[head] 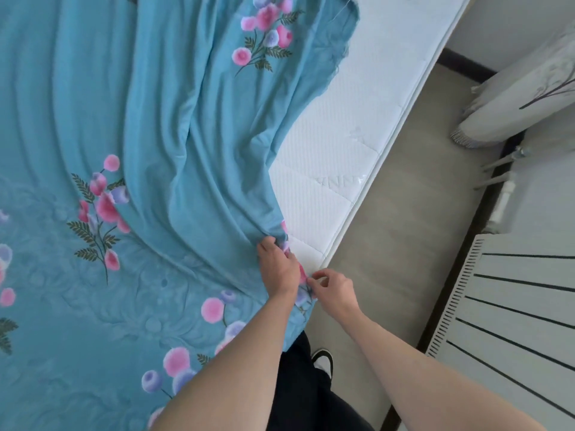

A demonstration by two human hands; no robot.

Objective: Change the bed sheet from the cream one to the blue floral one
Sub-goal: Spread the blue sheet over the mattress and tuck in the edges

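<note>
The blue floral sheet (130,126) covers most of the bed, with long folds running toward its near right edge. A strip of bare white mattress (351,119) shows along the right side. My left hand (277,264) grips a bunched part of the sheet's edge at the mattress side. My right hand (331,289) pinches the same edge just beside it, thumb and fingertips closed on the fabric. No cream sheet is in view.
A narrow strip of beige floor (404,213) runs between the bed and a white radiator cover (504,306) with dark slats on the right. A pale curtain end (513,98) hangs at the top right. My dark trousers and a shoe (323,362) are below.
</note>
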